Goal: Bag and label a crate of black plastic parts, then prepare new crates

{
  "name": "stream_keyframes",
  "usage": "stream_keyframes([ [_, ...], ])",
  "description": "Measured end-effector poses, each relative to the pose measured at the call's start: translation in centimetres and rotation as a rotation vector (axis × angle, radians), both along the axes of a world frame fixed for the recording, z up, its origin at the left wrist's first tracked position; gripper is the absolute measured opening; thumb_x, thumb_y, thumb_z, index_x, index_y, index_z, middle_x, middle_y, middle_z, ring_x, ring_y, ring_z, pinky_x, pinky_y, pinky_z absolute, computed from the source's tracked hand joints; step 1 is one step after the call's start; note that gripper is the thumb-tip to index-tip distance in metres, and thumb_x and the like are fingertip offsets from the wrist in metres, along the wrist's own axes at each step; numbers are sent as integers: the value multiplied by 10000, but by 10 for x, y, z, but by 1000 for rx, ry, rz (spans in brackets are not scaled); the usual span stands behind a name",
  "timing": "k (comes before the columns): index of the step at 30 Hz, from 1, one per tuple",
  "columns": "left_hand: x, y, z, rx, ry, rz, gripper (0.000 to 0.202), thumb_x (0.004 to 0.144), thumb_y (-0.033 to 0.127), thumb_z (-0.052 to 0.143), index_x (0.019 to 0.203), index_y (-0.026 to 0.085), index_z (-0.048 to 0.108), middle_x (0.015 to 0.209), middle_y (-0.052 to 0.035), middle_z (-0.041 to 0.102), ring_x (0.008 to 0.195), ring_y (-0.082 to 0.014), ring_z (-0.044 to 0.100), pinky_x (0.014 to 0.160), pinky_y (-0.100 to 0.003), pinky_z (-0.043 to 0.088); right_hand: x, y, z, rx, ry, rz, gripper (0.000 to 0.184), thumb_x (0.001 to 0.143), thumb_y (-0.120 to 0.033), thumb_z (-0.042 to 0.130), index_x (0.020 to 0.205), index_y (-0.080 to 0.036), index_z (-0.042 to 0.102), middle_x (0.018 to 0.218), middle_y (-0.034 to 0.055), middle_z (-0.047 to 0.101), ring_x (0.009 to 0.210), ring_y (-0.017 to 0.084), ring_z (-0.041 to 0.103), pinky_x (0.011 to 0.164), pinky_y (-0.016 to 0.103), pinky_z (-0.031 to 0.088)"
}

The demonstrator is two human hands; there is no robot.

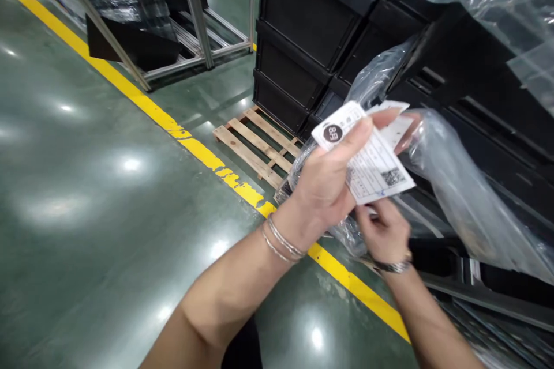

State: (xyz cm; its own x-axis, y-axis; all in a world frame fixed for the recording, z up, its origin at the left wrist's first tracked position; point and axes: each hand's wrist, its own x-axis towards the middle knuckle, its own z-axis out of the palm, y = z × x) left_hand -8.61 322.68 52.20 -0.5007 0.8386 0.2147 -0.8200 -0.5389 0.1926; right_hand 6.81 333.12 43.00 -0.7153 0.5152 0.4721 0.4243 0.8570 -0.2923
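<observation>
My left hand [322,181], with thin bracelets at the wrist, is closed on several white printed labels [376,167]. Its thumb presses across their front, and the other fingers show behind them. The front label carries small print and a square code; a dark round mark is on the upper one. Just below the labels, my right hand [387,233] is curled shut, close to clear plastic wrap [352,239]. What its fingers hold, if anything, is hidden. More loose plastic wrap [467,196] hangs to the right of both hands, beside the black crates.
Stacked black crates [309,17] rise on the right, by a wooden pallet [242,144]. A metal frame rack [194,17] stands at the upper left with wrapped goods. A yellow line [142,101] crosses the glossy green floor [86,213] diagonally.
</observation>
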Motion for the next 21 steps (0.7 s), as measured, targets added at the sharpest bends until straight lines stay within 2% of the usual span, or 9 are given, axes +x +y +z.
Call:
stream_keyframes([
  [3,-12,0,11,43,92,20,302,940,218,410,870,158,697,883,31,719,1116,-163,595,1014,-297,404,21,9,42,408,-33,-111,197,822,-308,613,985,-223,685,668,18,602,582,139,512,543,265,352],
  [4,-14,0,10,43,105,13,299,939,222,413,876,164,700,880,37,720,1141,-174,578,1014,-306,400,26,13,51,492,-79,-160,227,832,-324,604,1018,-221,684,644,18,593,578,144,508,532,272,330],
  [6,-15,1,7,30,110,-10,304,937,238,413,880,180,706,913,48,722,1185,-196,541,1010,-331,395,31,23,61,553,-170,-221,267,855,-356,570,1048,-211,683,656,32,618,614,161,540,538,278,326],
  [9,-14,-1,2,5,105,-23,348,946,240,376,869,189,711,992,65,713,1233,-216,489,1010,-344,380,25,35,57,564,-264,-244,286,863,-399,542,1024,-218,694,724,51,680,663,181,596,559,277,349],
  [12,-14,-3,0,15,113,10,351,950,217,369,867,166,705,933,53,719,1234,-215,487,1027,-332,369,7,38,47,553,-422,-300,315,875,-421,489,975,-216,706,705,72,683,607,203,596,506,290,297],
  [14,-14,-5,-1,30,118,37,317,945,209,398,863,153,698,885,36,721,1217,-211,509,1042,-327,370,-8,35,43,462,-537,-307,344,885,-414,449,940,-193,706,691,98,672,592,218,593,490,295,272],
  [16,-15,-7,-3,33,117,43,288,941,211,421,869,144,692,888,19,721,1206,-215,524,1052,-328,377,-19,32,44,353,-592,-290,385,887,-447,432,939,-175,700,718,125,669,630,238,609,496,300,295],
  [21,-18,-12,-13,-1,115,5,247,932,251,454,916,155,681,933,-4,718,1213,-220,525,1074,-356,371,-18,24,55,123,-533,-243,487,846,-540,473,1147,-181,607,907,142,677,772,295,636,614,374,450],
])
